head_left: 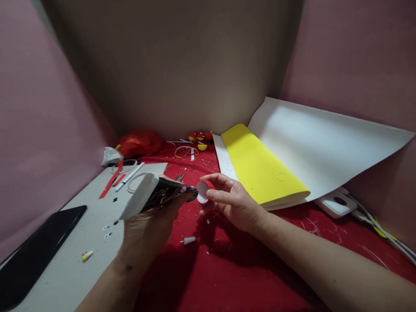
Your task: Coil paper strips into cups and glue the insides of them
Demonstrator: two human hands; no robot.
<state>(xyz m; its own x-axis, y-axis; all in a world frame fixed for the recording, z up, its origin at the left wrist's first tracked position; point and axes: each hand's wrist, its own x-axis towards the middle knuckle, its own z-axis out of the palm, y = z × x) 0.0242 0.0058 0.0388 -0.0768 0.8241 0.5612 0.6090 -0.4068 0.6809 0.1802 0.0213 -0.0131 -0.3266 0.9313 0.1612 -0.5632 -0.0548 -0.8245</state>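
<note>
My left hand [146, 229] is closed around a dark squeeze tube [165, 193] with a flat whitish end. The tube lies tilted, and its narrow tip points right, at the open mouth of a small corrugated paper cup [203, 192]. That cup is red outside and pale inside. My right hand [235, 201] grips it between thumb and fingers, its opening turned toward the tube. Whether tip and cup touch, I cannot tell. Below them, on the red cloth [221, 268], lies a small whitish cone-shaped cap [189, 240]. Scissors [180, 177] show partly behind the tube.
Yellow corrugated sheet [260, 169] lies over large white paper [312, 147] at right, near a white box with cables [336, 203]. Left, a grey board [97, 216] bears red strips [110, 184] and a black tablet-like slab [42, 260]. Small red-and-yellow figures [200, 135] stand at the back.
</note>
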